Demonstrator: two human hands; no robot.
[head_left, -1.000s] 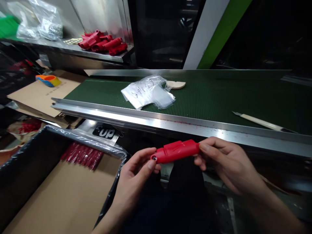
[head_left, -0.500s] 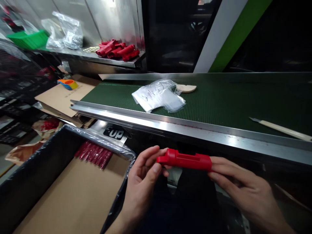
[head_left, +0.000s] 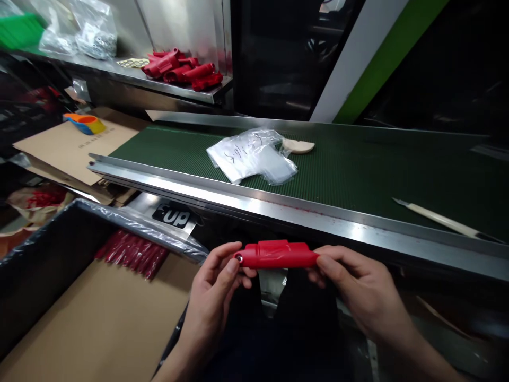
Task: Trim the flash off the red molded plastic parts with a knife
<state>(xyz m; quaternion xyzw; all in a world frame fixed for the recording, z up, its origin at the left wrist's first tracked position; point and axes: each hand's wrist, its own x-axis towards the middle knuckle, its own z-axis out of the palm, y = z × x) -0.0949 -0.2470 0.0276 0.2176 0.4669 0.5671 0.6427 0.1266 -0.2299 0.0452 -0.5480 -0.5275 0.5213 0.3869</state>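
Observation:
A red plastic tubular part lies level between my two hands, in front of the conveyor's near rail. Its left end, which has a small round hole, is gripped by the thumb and fingers of my left hand. My right hand pinches the narrower right end. On the green conveyor belt beyond are clear plastic bags with handwriting, a pale half-round piece and a knife with a light handle.
Left of me stands a lined box with wrapped red parts on cardboard. Flat cartons carry a tape roll. More red parts and bags of metal pieces sit on a metal shelf. The conveyor's metal rail runs across.
The red part has been turned about its length, so another side faces me and a holed end shows at left. My hands and the part sit slightly further left; the view has shifted right.

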